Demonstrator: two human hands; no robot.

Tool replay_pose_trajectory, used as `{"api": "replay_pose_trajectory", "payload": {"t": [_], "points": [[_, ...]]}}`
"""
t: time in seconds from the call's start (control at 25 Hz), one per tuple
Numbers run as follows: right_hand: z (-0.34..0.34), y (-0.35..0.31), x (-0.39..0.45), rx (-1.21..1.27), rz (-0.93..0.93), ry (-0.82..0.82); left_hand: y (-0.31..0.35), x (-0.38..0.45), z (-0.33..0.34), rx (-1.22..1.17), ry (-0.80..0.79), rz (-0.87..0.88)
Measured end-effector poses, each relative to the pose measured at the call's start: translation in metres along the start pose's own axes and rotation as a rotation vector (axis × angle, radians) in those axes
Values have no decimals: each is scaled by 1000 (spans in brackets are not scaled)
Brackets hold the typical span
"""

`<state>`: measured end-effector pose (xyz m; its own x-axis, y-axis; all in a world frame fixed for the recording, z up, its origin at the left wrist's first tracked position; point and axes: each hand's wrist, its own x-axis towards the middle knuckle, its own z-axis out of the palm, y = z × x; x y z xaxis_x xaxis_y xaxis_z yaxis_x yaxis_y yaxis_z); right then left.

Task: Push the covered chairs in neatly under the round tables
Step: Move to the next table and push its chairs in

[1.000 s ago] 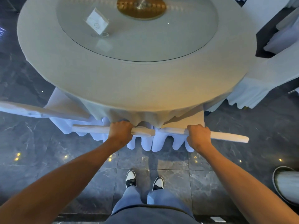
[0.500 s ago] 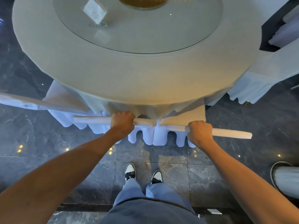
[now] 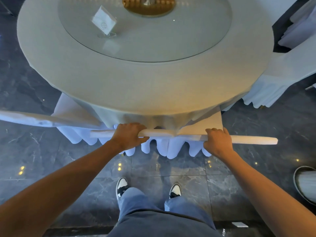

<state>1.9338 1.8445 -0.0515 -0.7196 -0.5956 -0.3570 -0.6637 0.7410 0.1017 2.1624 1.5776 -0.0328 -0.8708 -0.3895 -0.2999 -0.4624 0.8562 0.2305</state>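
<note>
A chair in a white cover (image 3: 253,140) stands right in front of me, its seat tucked under the round table (image 3: 147,86) with a grey cloth. Only the top rail of its back and the scalloped skirt below show. My left hand (image 3: 129,135) grips the rail left of centre. My right hand (image 3: 218,140) grips it right of centre. The tablecloth's hem hangs down against the rail between my hands.
Another covered chair (image 3: 42,119) sits at the table's left, and one (image 3: 273,86) at its right. A glass turntable (image 3: 153,40) with a card stand (image 3: 104,21) tops the table. A round grey object (image 3: 306,183) stands on the dark marble floor at lower right.
The chair's back rail has moved in closer to the table edge, with both hands still gripping it. My feet have stepped apart.
</note>
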Motion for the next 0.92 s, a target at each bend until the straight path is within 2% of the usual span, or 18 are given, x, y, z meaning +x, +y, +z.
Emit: {"api": "replay_pose_trajectory", "payload": {"t": [0.08, 0.2, 0.28, 0.32, 0.4, 0.48, 0.52, 0.6, 0.68, 0.84, 0.92], "points": [[-5, -38, 4, 107, -41, 72, -37, -13, -9, -66, -60, 10], [-44, -139, 6, 350, -192, 266, -118, -29, -24, -106, -70, -33], [-70, -215, -1, 582, -394, 166, -183, -33, -27, -27, -36, -50], [-75, -250, -4, 561, -469, 86, -216, -36, -28, 35, -25, -76], [-61, -306, -6, 269, -536, 93, -277, -43, -28, 152, -70, -168], [-40, -340, -1, -25, -479, 151, -328, -51, -28, 299, -139, -244], [-35, -349, -1, -83, -426, 152, -346, -57, -29, 373, -151, -263], [-33, -360, 0, -105, -342, 220, -371, -62, -29, 479, -155, -288], [-30, -363, -1, -115, -293, 280, -382, -57, -36, 488, -144, -308], [-36, -369, -1, -99, -209, 144, -383, -43, -52, 496, -199, -263], [-40, -371, -2, -85, -185, 134, -380, -48, -53, 510, -211, -200]]}}
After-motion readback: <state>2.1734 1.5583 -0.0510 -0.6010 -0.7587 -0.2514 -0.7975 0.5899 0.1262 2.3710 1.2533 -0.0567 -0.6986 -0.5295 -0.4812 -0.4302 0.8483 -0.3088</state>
